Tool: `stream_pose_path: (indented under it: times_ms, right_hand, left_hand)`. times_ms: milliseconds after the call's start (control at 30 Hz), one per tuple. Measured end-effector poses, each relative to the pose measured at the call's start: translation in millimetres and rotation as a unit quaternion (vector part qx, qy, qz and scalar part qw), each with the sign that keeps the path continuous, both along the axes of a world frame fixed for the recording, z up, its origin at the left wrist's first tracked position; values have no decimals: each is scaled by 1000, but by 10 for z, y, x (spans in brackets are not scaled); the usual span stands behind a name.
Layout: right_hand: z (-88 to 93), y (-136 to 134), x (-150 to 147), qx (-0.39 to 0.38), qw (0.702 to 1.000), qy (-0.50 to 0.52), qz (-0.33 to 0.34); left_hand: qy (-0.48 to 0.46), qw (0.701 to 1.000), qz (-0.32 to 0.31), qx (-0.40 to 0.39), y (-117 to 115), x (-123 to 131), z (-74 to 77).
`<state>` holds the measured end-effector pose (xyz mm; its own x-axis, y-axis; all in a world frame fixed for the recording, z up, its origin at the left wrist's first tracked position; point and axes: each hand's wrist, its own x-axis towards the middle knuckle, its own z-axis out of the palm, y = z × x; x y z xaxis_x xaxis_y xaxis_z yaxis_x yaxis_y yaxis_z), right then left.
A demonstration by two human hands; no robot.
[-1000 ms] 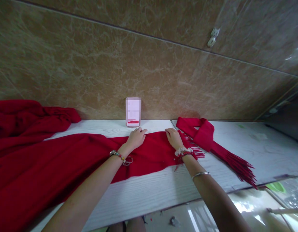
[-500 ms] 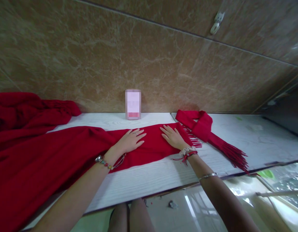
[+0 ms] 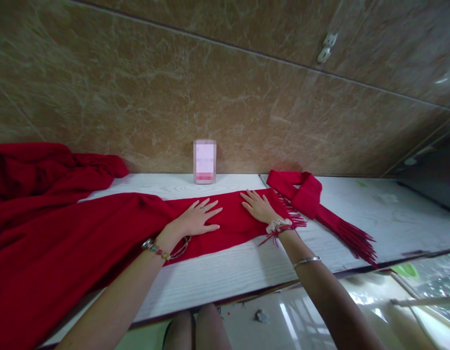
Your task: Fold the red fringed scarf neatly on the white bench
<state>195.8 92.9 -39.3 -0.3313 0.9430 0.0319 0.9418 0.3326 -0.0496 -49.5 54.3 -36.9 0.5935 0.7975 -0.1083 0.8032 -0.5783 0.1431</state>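
- Your left hand (image 3: 195, 221) lies palm down on the red scarf (image 3: 230, 221), spread wide and gripping nothing.
- Your right hand (image 3: 259, 208) is likewise flat and splayed on the same scarf, near its fringed end (image 3: 294, 218). The hands sit apart, with bare cloth between them.
- The scarf lies stretched along the white tabletop (image 3: 228, 277); its long part spills over the near edge at left.
- Around it: a folded second scarf (image 3: 308, 197) just beside your right hand, a heap of red cloth (image 3: 45, 167) at far left, and a small upright card (image 3: 205, 161) against the marble wall (image 3: 210, 97).
- Judgement: the step in hand reads as pressing the cloth flat. A next move calls for even palm pressure and for keeping the fringe clear of the second scarf.
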Motion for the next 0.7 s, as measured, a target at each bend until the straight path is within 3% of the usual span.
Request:
stream_pose_path:
  times_ms: [200,300,400,500,700]
  right_hand:
    - [21,115,411,16,995,-73,-73]
    - [86,53,458,47,990,-69,-111]
    - [65,-135,354,94,994,-35,-33]
    - [-28,-348,310,75,993,-31,80]
    - [-108,-470,782,65,993,-89,39]
  left_hand:
    - [10,1000,12,-22,-3,2,15]
    - [0,1000,13,-20,-2,8,7]
    - [-10,1000,13,-13,-7,9,6]
    - [-10,1000,10,-6,-17,8,15]
    - [0,1000,4,-10,-20,-5,23]
